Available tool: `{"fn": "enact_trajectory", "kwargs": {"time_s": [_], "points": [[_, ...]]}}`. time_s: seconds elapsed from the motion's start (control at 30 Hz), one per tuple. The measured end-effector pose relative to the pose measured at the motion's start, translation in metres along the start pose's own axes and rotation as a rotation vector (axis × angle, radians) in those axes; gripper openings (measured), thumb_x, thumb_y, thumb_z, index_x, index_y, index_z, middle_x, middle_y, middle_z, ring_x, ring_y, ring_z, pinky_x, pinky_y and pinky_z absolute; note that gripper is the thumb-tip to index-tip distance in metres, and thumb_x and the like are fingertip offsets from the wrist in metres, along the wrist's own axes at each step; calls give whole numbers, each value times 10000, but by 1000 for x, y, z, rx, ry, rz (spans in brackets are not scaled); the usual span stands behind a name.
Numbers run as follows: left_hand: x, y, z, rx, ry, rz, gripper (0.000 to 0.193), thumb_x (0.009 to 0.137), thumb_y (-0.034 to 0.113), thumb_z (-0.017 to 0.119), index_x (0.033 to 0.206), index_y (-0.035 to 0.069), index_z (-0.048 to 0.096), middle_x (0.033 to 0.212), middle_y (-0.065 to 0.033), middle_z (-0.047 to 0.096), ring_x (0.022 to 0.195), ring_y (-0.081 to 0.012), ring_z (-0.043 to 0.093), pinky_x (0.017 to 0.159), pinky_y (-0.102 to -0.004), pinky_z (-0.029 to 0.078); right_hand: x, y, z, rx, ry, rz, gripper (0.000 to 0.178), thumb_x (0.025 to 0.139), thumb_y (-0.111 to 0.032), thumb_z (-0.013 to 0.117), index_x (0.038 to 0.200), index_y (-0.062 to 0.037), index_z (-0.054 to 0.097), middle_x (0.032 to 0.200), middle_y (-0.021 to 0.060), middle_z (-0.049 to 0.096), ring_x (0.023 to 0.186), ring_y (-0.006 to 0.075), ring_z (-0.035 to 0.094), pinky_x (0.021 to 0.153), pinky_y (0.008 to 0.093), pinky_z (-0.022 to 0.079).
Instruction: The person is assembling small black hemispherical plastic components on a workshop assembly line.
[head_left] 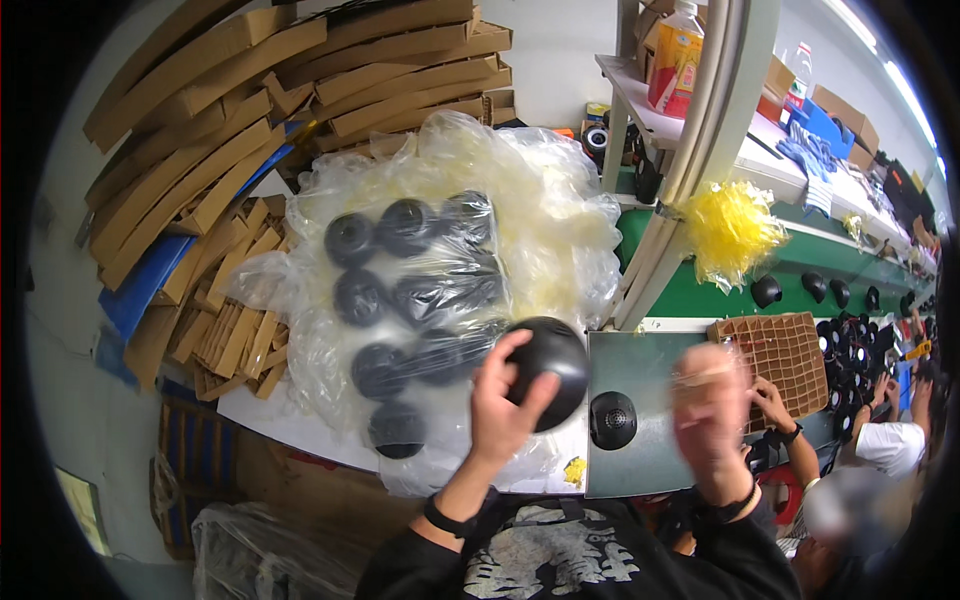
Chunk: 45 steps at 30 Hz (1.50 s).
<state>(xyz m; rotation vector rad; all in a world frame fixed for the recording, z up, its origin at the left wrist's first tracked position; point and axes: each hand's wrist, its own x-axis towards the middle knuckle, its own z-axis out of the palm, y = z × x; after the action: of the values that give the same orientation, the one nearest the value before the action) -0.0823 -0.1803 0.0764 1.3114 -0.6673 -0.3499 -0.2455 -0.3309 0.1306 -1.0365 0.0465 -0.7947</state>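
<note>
My left hand (505,405) grips a round black dome-shaped part (553,365), lifted just above the edge of a clear plastic bag (530,200). Under the bag's film lie several more black domes (405,228). My right hand (712,410) is blurred with motion over the grey metal plate (650,360); whether it holds anything cannot be told. One black dome with a grille (612,420) sits on that plate between my hands.
Stacks of cardboard strips (250,110) fill the left and back. A brown grid tray (785,350) lies right of the plate, with another person's hand (770,400) on it. A green bench (800,280) carries more black parts, yellow plastic tuft (730,230), shelf with a bottle (678,55).
</note>
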Motion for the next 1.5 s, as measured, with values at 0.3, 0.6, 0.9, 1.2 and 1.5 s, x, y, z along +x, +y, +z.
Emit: {"fn": "enact_trajectory", "kwargs": {"time_s": [0.3,0.6,0.9,1.2,1.5], "points": [[-21,-10,-72,-50,103,-21,507,848,114,649,1275,1,400,967,-148,649,875,-146,618,778,-267,483,107,-38,-100,-1621,423,-837,197,866,-27,554,1051,27,516,964,140,536,878,226,532,802,301,430],[-48,-9,-80,-368,-282,-313,623,824,310,688,1278,0,395,835,-79,643,747,-114,616,685,-210,463,19,7,4,-1534,-201,-427,861,698,-234,787,1380,-16,307,1371,222,356,1317,364,306,1079,443,250],[-47,-17,-39,-596,-532,-620,661,906,500,490,1314,-4,361,1224,-145,494,1091,-177,541,922,-292,443,-10,42,-1,-657,-735,286,952,645,-280,826,1392,-6,302,1344,187,438,1223,297,461,1049,375,335],[-54,-54,-4,-1132,-441,-719,373,950,355,347,986,25,518,545,33,356,450,-92,354,544,-257,320,-29,79,-51,582,582,458,440,859,-334,550,1177,-30,522,1072,118,624,927,252,626,854,414,512],[-74,-74,-16,-924,-257,-933,347,966,357,323,969,54,491,523,23,349,447,-136,375,503,-281,386,-2,70,-180,-726,869,-74,551,776,-302,717,1196,-20,500,1113,131,531,1031,208,509,904,314,401]]}}
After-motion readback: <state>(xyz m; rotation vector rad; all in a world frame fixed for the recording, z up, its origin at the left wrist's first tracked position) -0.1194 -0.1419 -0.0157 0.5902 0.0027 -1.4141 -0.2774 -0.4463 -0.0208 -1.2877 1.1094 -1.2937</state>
